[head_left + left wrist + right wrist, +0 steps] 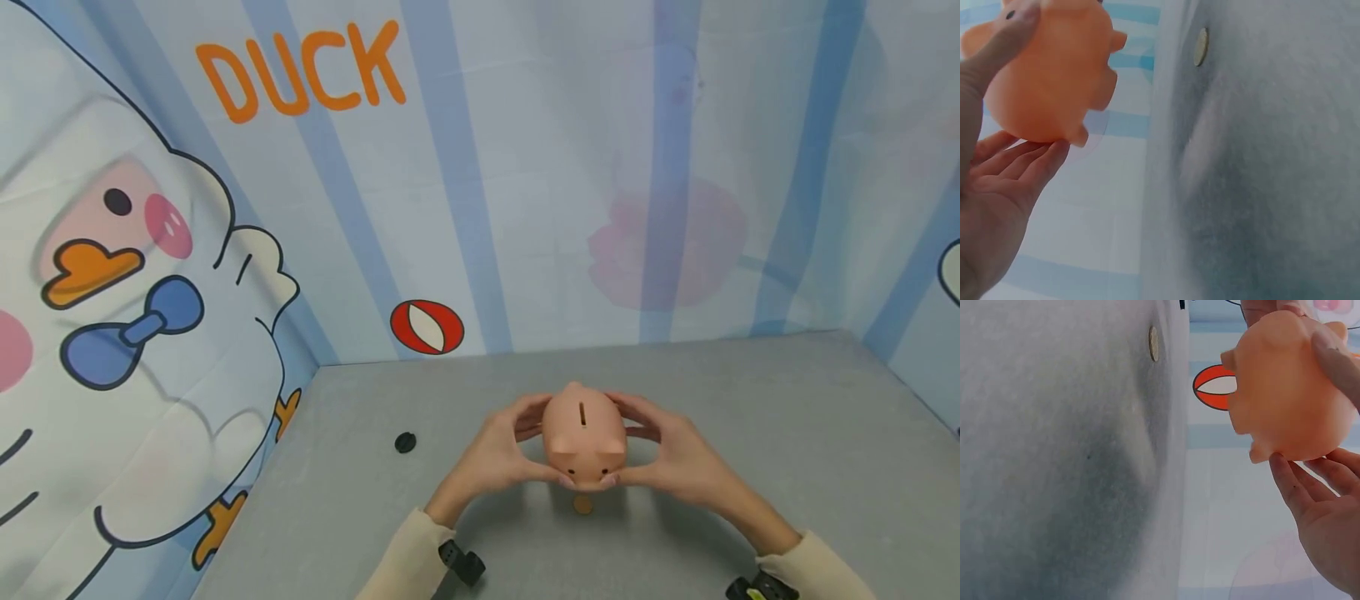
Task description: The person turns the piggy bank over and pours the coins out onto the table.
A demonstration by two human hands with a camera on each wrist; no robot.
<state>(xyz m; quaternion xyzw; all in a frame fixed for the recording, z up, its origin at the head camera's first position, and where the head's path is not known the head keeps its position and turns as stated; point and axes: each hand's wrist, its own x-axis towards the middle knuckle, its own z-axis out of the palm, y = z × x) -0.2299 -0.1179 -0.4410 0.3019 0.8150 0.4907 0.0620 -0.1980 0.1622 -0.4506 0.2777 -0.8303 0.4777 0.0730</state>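
Both hands hold a pink-orange piggy bank (583, 429) by its sides, lifted above the grey table. Its coin slot faces up and its snout points toward the person. My left hand (498, 450) grips the left side, thumb at the face and fingers toward the back end. On the opposite side my right hand (675, 454) grips in the same way. In the left wrist view the stubby feet of the piggy bank (1054, 69) hang free of the surface. A coin (582, 504) lies on the table just in front of the snout.
A small black round piece (405, 442) lies on the grey tabletop (315, 517), left of the hands. Behind the table hangs a blue-striped cloth (555, 167) with printed duck pictures, and another printed side stands at the left. Dark straps with small devices (462, 562) circle the wrists.
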